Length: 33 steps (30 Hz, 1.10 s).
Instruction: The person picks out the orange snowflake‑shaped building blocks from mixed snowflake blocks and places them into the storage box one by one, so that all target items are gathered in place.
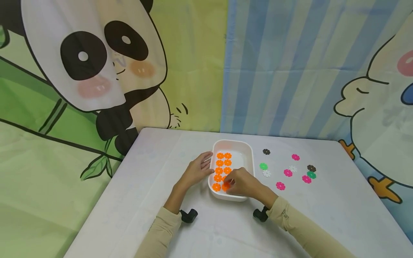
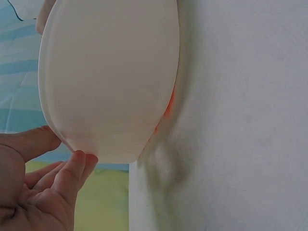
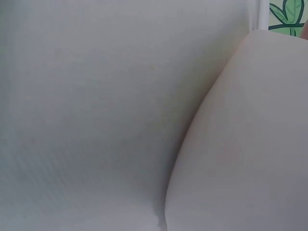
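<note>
A white plastic tray (image 1: 247,163) stands on the table, with several orange flower-shaped discs (image 1: 219,163) in two columns along its left side. My left hand (image 1: 195,172) holds the tray's left edge. In the left wrist view, its thumb (image 2: 45,139) lies at the rim and its fingertips (image 2: 77,163) against the outer wall. Over the tray's near end, my right hand (image 1: 243,184) has curled fingers and pinches an orange flower-shaped disc (image 1: 225,186) low at the tray floor. Its hand and fingers partly cover the right column. The right wrist view shows mostly the tray's outer wall (image 3: 245,139).
Loose flower-shaped discs lie right of the tray: pink (image 1: 280,186), white (image 1: 266,173), light green (image 1: 263,166), dark green (image 1: 311,175) and brown (image 1: 266,152). The white table (image 1: 161,154) meets a cartoon-printed curtain (image 1: 193,71) behind. Black camera mounts (image 1: 189,216) sit at both wrists.
</note>
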Each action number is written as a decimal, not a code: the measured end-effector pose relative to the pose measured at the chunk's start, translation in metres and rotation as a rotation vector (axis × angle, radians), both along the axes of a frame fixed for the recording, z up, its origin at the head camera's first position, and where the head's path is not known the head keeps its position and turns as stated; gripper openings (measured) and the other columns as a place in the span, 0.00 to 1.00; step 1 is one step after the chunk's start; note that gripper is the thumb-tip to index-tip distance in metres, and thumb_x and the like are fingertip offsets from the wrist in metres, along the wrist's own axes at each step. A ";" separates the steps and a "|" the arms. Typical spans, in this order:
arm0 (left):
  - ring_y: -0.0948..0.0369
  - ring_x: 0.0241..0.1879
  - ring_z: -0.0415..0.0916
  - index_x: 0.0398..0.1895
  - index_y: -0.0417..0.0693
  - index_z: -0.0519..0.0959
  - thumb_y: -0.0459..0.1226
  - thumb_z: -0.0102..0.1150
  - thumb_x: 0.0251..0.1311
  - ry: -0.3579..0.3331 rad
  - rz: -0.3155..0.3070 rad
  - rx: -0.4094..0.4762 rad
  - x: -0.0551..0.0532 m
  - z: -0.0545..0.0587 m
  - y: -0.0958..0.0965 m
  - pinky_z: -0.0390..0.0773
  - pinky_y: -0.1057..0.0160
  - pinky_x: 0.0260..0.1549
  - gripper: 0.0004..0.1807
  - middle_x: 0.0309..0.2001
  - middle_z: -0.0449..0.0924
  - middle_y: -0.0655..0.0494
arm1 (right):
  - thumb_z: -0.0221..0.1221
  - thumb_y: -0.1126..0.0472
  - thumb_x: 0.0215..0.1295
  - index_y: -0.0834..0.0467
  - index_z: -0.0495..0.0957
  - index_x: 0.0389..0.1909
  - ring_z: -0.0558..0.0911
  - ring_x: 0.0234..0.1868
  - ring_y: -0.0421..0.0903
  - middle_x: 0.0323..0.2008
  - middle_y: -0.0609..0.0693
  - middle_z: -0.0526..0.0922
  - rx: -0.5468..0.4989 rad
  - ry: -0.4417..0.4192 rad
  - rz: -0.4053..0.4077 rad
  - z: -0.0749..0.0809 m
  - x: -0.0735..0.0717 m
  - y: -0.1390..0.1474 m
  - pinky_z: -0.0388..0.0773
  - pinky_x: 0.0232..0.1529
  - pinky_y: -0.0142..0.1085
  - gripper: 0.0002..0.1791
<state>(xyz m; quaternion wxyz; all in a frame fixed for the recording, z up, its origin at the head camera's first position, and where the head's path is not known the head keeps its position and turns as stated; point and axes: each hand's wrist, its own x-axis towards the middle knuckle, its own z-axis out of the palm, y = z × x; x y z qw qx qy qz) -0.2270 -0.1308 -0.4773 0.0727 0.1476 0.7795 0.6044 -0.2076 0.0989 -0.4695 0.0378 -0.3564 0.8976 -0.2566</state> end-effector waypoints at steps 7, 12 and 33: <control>0.53 0.67 0.65 0.72 0.42 0.61 0.26 0.65 0.58 0.008 -0.009 0.015 0.000 -0.001 -0.002 0.71 0.61 0.60 0.39 0.71 0.62 0.48 | 0.76 0.62 0.47 0.60 0.87 0.38 0.84 0.34 0.43 0.32 0.48 0.87 -0.078 0.020 -0.032 -0.003 0.000 0.002 0.85 0.39 0.33 0.16; 0.51 0.67 0.65 0.72 0.42 0.61 0.27 0.65 0.58 0.005 -0.011 0.027 0.001 -0.001 -0.005 0.71 0.58 0.61 0.39 0.71 0.62 0.47 | 0.75 0.62 0.48 0.60 0.87 0.38 0.83 0.34 0.40 0.32 0.46 0.87 -0.087 0.005 -0.032 -0.005 0.000 0.001 0.84 0.40 0.32 0.14; 0.51 0.67 0.64 0.72 0.41 0.59 0.26 0.64 0.58 0.002 -0.016 0.010 0.006 0.002 -0.005 0.70 0.57 0.61 0.39 0.71 0.61 0.46 | 0.74 0.65 0.50 0.64 0.86 0.40 0.86 0.37 0.48 0.35 0.54 0.87 -0.260 0.010 -0.025 -0.005 0.002 0.004 0.86 0.42 0.40 0.15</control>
